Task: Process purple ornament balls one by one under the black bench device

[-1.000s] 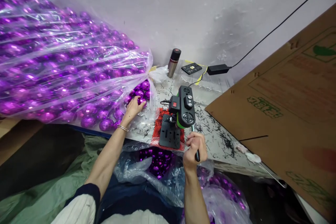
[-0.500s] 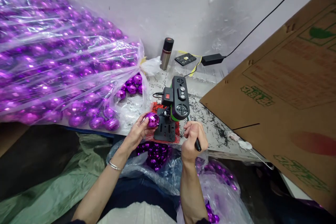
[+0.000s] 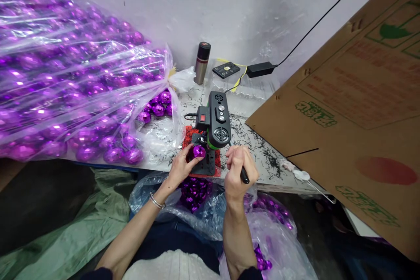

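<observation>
A faceted purple ball [image 3: 198,152] is held between the fingers of my left hand [image 3: 182,165], over the black base plate [image 3: 206,167] of a small machine. The machine's black body [image 3: 220,118] stands above the plate, with a red switch on a box at its left side. To its right, my right hand [image 3: 240,170] is wrapped round a lever with a black grip [image 3: 244,176]. Under the base plate lies a red mat [image 3: 188,136], partly hidden.
A big clear bag of purple balls [image 3: 82,78] fills the left side. Behind are a flask [image 3: 201,63], a phone-like black object [image 3: 226,69] and a power adapter [image 3: 260,69]. A cardboard box [image 3: 344,118] leans at right; an open bag of balls [image 3: 196,192] hangs below the table edge.
My left hand has moved the ball rightward, from the plate's left edge to over the plate. My right hand stays on the lever. The whole view has shifted slightly.
</observation>
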Motion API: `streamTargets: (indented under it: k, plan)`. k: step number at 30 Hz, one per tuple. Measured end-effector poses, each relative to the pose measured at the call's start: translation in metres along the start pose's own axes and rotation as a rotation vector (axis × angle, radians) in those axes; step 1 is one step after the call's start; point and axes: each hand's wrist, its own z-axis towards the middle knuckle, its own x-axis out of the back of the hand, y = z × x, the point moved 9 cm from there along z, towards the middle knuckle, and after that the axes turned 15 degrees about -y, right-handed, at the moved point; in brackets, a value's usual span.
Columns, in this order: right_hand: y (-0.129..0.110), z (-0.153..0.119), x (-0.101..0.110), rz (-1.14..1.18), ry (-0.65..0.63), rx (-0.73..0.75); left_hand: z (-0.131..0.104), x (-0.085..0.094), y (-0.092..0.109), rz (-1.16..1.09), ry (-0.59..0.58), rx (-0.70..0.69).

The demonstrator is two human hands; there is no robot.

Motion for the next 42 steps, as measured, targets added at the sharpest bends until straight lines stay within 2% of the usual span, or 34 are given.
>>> streamTargets:
  k: [3,8,13,18,23,28,35,42]
  plan:
    - [0.001,-0.002,-0.001,-0.015,-0.006,-0.011,0.003,-0.003,0.008,0.126,0.014,-0.091]
    - [0.002,-0.005,-0.001,-0.036,0.003,-0.008,0.001,-0.018,0.020,0.248,-0.030,-0.229]
    - [0.000,-0.004,-0.001,-0.026,-0.009,0.046,-0.002,-0.025,0.021,0.288,-0.088,-0.305]
    - [0.002,-0.006,-0.001,-0.037,-0.003,0.028,0.009,-0.023,0.012,0.254,-0.142,-0.294]
    - [0.006,-0.011,-0.001,-0.052,-0.008,0.029,0.016,-0.030,0.007,0.224,-0.175,-0.322]
    - [0.012,-0.022,-0.004,-0.090,0.009,0.112,0.016,-0.033,0.000,0.211,-0.180,-0.300]
    - [0.033,-0.046,-0.017,-0.106,0.082,0.223,0.015,-0.031,0.002,0.198,-0.192,-0.317]
    - [0.038,-0.049,-0.020,-0.104,0.132,0.262,0.014,-0.032,0.003,0.204,-0.177,-0.347]
